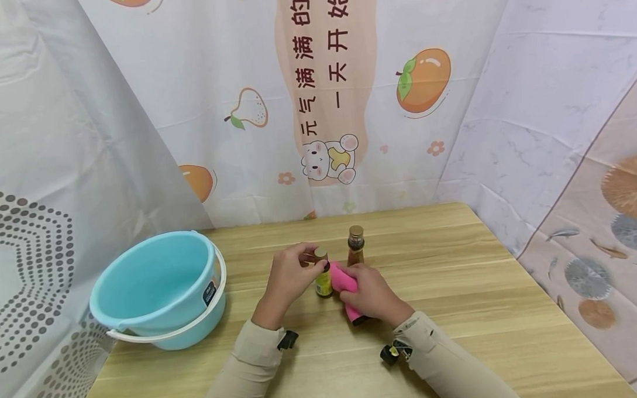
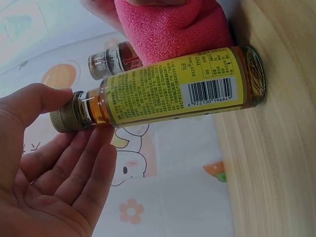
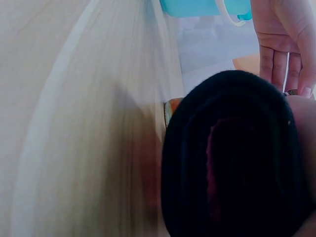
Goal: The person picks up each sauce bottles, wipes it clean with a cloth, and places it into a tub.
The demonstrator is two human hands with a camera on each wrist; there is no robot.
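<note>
Left hand (image 1: 289, 277) pinches bottle (image 2: 173, 94) by cap (image 2: 64, 116); right hand (image 1: 373, 292) grips cloth (image 1: 345, 280). Forward pressure could topple second bottle (image 1: 355, 255) beyond right hand.

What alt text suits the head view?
Left hand holds a yellow-labelled bottle near its top; right hand grips a pink cloth beside it. Another bottle stands behind the cloth; a blue bucket sits at left.

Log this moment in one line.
left hand: holds yellow-labelled bottle | right hand: grips pink cloth | second bottle: upright | blue bucket: at left
</note>
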